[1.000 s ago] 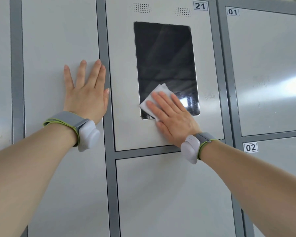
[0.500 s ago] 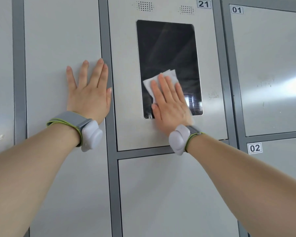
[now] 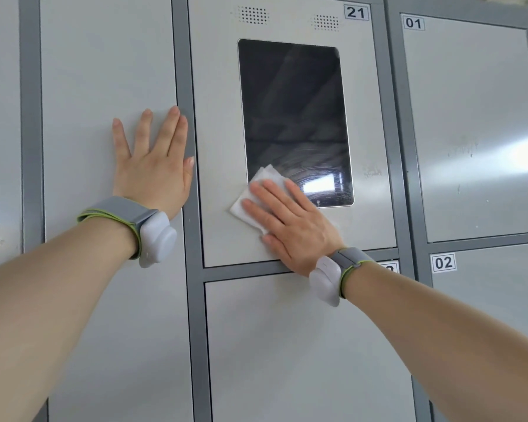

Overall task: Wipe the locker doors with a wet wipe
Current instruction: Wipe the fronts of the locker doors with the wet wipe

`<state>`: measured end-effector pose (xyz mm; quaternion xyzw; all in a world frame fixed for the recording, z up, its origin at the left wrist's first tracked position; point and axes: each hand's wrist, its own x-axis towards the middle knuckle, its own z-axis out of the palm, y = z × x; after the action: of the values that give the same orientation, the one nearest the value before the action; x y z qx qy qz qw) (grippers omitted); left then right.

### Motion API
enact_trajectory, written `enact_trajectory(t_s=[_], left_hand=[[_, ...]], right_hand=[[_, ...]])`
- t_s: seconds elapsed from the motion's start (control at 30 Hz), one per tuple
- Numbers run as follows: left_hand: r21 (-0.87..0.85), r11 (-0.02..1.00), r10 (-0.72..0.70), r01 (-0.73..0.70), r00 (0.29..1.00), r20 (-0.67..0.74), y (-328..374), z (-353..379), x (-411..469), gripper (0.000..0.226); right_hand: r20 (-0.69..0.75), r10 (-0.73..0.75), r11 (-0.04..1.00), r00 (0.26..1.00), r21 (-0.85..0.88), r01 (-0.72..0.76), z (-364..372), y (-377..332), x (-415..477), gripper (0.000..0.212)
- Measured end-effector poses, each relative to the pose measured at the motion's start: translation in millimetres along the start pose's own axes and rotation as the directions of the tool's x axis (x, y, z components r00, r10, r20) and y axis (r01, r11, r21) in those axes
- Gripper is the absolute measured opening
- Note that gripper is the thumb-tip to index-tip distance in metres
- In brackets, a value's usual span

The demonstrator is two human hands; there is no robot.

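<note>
A grey locker door numbered 21 [image 3: 217, 147] carries a dark screen [image 3: 293, 117]. A folded white wet wipe [image 3: 250, 205] lies against the screen's lower left corner and the door panel beside it. My right hand [image 3: 290, 223] presses the wipe flat with straight fingers pointing up and left. My left hand [image 3: 153, 169] rests flat with spread fingers on the plain locker door [image 3: 104, 86] to the left. Both wrists wear grey bands with white pods. Wet smear marks show on the lower part of the screen.
Darker grey frame strips [image 3: 185, 71] separate the doors. Doors 01 [image 3: 470, 117] and 02 [image 3: 500, 293] stand at the right, and another door [image 3: 302, 345] sits below door 21. Two speaker grilles [image 3: 252, 15] sit above the screen.
My right hand slid the wipe up the screen, then back down and left to the screen's lower left corner. My left hand stayed flat on the left door.
</note>
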<state>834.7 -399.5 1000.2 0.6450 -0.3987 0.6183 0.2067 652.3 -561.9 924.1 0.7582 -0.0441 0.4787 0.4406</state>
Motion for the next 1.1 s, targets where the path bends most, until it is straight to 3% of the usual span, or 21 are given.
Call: enact_trajectory(t_s=[0.2, 0.37, 0.43, 0.6, 0.77, 0.93, 1.1], left_hand=[[0.007, 1.0, -0.006, 0.006, 1.0, 0.009, 2.2, -0.5, 0.7, 0.057], [-0.004, 1.0, -0.013, 0.013, 1.0, 0.004, 3.6, 0.9, 0.4, 0.057], [-0.005, 1.0, -0.019, 0.019, 1.0, 0.007, 3.8, 1.3, 0.6, 0.057], [-0.005, 1.0, -0.015, 0.015, 1.0, 0.0, 2.7, 0.2, 0.9, 0.056], [-0.007, 1.0, -0.025, 0.025, 1.0, 0.015, 4.3, -1.4, 0.6, 0.056], [-0.009, 1.0, -0.03, 0.03, 0.999, 0.021, 4.2, -1.9, -0.3, 0.056], [-0.019, 0.999, -0.03, 0.031, 0.999, 0.014, 5.7, -3.0, -0.4, 0.056]], right_hand=[[-0.04, 0.345, 0.939, 0.938, 0.026, -0.344, -2.3, 31.5, -25.0, 0.053], [-0.067, 0.528, 0.848, 0.847, 0.095, -0.521, -4.4, 26.6, -2.9, 0.057], [-0.081, 0.52, 0.851, 0.85, 0.125, -0.509, -3.8, 17.6, 6.5, 0.057], [-0.06, 0.342, 0.939, 0.938, 0.054, -0.339, 2.5, 10.8, 7.2, 0.06], [-0.057, 0.288, 0.956, 0.956, 0.074, -0.283, -1.3, 15.3, -9.6, 0.056], [-0.038, 0.406, 0.912, 0.913, 0.079, -0.402, -2.7, 27.5, -35.9, 0.058], [-0.024, 0.58, 0.814, 0.814, 0.061, -0.578, -6.0, 50.4, -52.7, 0.059]])
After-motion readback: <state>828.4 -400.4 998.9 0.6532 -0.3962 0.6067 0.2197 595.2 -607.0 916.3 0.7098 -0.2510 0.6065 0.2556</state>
